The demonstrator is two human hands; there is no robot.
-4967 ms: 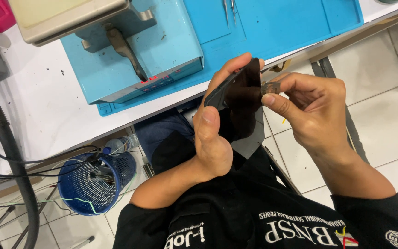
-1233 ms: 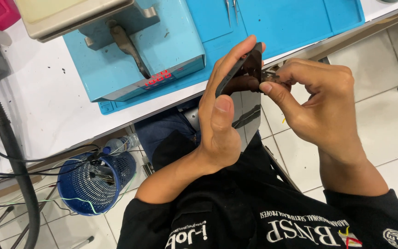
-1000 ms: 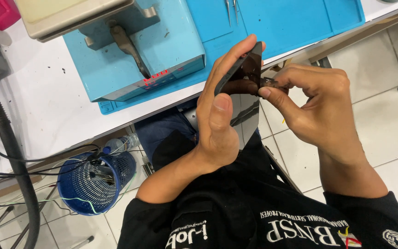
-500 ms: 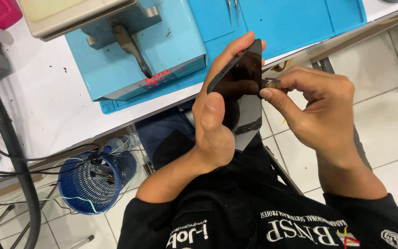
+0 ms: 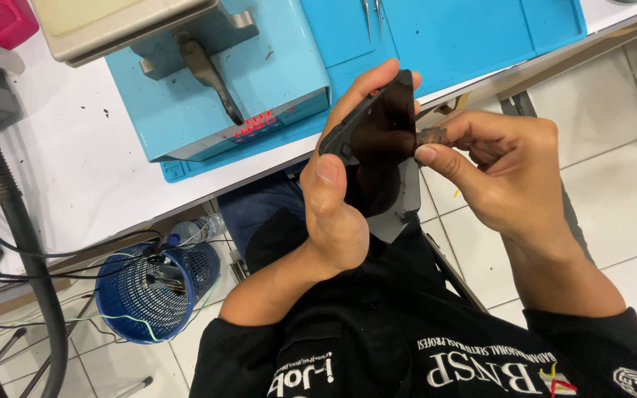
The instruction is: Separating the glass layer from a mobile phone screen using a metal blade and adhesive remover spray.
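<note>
The phone (image 5: 381, 140) has tilted upright, above the blue mat (image 5: 473, 37) and tiled floor (image 5: 613, 191).

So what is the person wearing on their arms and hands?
Nothing on the hands: the left hand and right hand are bare, with no gloves, rings or watch. The forearms are bare too. Black sleeves are pushed up toward the elbows, part of a black top with white printing.

Smartphone (image 5: 377, 140): black, slim slab, glossy dark glass face toward camera, held tilted, upper end toward bench edge, lower corner over lap. Small dark tool (image 5: 430, 136) (type unclear): short, brownish tip touching phone's right edge near upper end, lying roughly horizontal.
</note>
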